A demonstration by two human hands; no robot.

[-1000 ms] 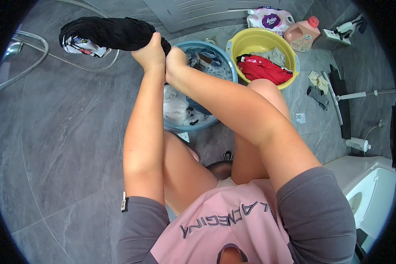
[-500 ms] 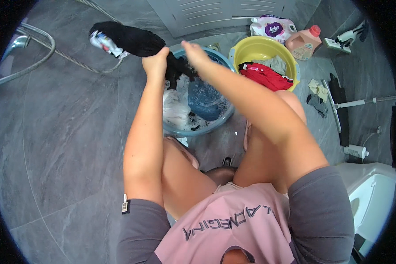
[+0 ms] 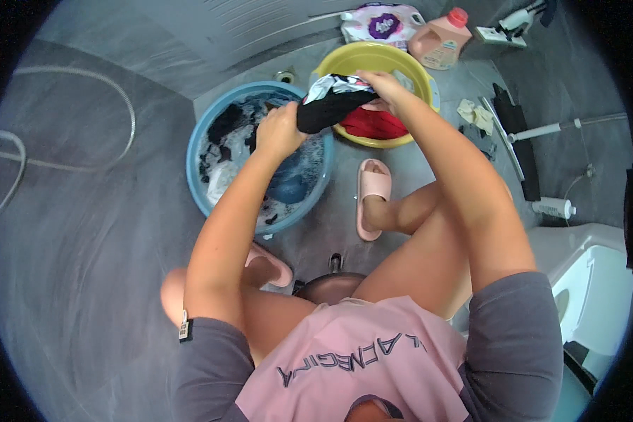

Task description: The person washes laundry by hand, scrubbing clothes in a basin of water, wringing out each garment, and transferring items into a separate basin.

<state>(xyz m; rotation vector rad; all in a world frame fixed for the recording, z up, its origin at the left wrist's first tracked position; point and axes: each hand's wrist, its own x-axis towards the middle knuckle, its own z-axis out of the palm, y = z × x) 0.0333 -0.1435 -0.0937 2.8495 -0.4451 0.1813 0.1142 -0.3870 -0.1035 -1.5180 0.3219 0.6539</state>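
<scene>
A black garment (image 3: 332, 111) with a white patterned part is stretched between my two hands. My left hand (image 3: 280, 130) is closed round its left end, over the right rim of the blue basin (image 3: 193, 151). Above the yellow basin (image 3: 373, 49), my right hand (image 3: 388, 90) grips the other end. Sudsy water fills the blue basin, with a white cloth (image 3: 221, 179) and dark clothes (image 3: 225, 123) soaking in it. Below the held garment, red clothing (image 3: 373, 124) lies in the yellow basin.
Behind the yellow basin stand a pink detergent jug (image 3: 439, 42) and a white package (image 3: 383, 24). A floor squeegee (image 3: 534, 135) leans at the right, near small cloths (image 3: 476, 116) on the tiles. A toilet (image 3: 598, 292) is at far right, a shower hose (image 3: 123, 105) at left.
The black garment has swung from left of the blue basin to the right, over the yellow basin's edge. My right hand, free before, now grips it too. The view has shifted.
</scene>
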